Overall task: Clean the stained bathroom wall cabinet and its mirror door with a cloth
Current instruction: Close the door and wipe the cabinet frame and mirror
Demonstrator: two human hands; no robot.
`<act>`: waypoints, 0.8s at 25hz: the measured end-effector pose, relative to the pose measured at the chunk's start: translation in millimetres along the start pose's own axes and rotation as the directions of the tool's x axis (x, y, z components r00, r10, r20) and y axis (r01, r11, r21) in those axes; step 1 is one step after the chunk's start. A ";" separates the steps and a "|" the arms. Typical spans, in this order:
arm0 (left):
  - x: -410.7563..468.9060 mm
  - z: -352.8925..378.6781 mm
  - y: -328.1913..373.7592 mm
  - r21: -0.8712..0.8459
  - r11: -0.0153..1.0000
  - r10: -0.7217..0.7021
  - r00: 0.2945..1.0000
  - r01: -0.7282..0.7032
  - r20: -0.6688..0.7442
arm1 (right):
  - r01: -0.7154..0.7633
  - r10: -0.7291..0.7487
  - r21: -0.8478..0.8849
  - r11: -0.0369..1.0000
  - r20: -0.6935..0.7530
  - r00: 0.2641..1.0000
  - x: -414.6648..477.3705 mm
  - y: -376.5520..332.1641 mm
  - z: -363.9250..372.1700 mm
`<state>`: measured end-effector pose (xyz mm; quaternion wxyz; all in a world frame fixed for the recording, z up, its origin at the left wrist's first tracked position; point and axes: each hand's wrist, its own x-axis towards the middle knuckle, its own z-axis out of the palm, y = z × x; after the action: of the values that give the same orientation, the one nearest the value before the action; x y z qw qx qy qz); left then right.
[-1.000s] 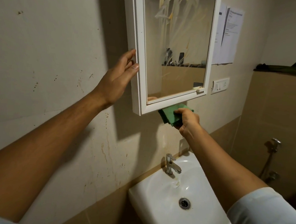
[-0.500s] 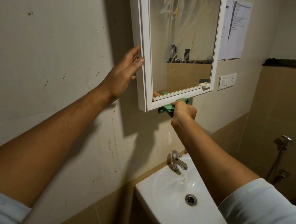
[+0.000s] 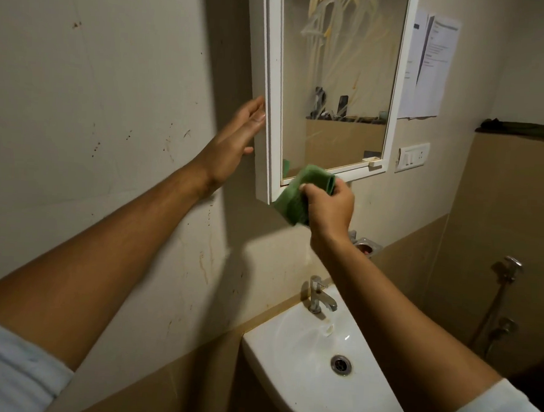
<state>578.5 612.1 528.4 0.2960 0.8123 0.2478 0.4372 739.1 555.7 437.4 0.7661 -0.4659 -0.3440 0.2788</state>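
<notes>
**Bottom edge under the cloth, glass yet to be cleaned**

From where I stand, the job looks early on. The wall cabinet [image 3: 266, 148] hangs above the sink [image 3: 287, 394], its mirror door [image 3: 338, 92] shut or nearly so. The upper half of the glass carries pale yellowish streaks and smears [image 3: 326, 27] running down from the top; nothing up there looks wiped. Lower down the glass reads clearer, though I cannot say whether that is from cleaning or simply fewer stains.

The right hand [image 3: 326, 206] is clenched around a bunched green cloth [image 3: 296, 197], pressed at the lower left corner of the door frame, where part of the cloth hangs below the cabinet's bottom edge. The left hand [image 3: 233, 146] lies open and flat against the cabinet's outer left side, fingers extended, gripping nothing; I take it to be steadying the box.

So the frame's bottom edge seems to be the step in hand. Left to do, by my reckoning: the streaked glass, the rest of the white frame, and the inside, which is hidden from here. The wall [image 3: 110, 116] around it is speckled brown too.
</notes>
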 end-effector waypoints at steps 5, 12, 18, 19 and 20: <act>-1.7 0.8 -0.5 -0.050 0.999 -0.018 1.000 0.017 -0.021 | 0.723 -0.644 -0.645 0.247 0.448 0.620 18.9 6.3 26.7; -0.2 -4.3 -3.0 -0.016 1.000 -0.018 1.000 0.018 0.007 | 0.711 -0.668 -0.702 -0.039 0.548 0.504 23.5 30.5 26.5; -0.9 4.3 -6.0 -0.014 1.000 -0.010 0.999 0.009 -0.032 | 0.750 -0.605 -0.651 -0.117 0.646 0.466 21.4 48.2 11.6; -1.2 5.6 -6.2 -0.004 1.000 -0.009 0.999 0.009 -0.037 | 0.771 -0.580 -0.617 -0.157 0.689 0.434 23.2 48.9 5.3; -1.5 6.9 -6.2 0.001 1.000 -0.015 0.999 0.015 -0.040 | 0.789 -0.544 -0.581 -0.200 0.736 0.404 27.4 48.5 -1.1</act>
<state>582.8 613.6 520.1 0.2936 0.8017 0.2599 0.4510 751.5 595.6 400.4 0.3276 -0.5049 -0.7035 -0.3780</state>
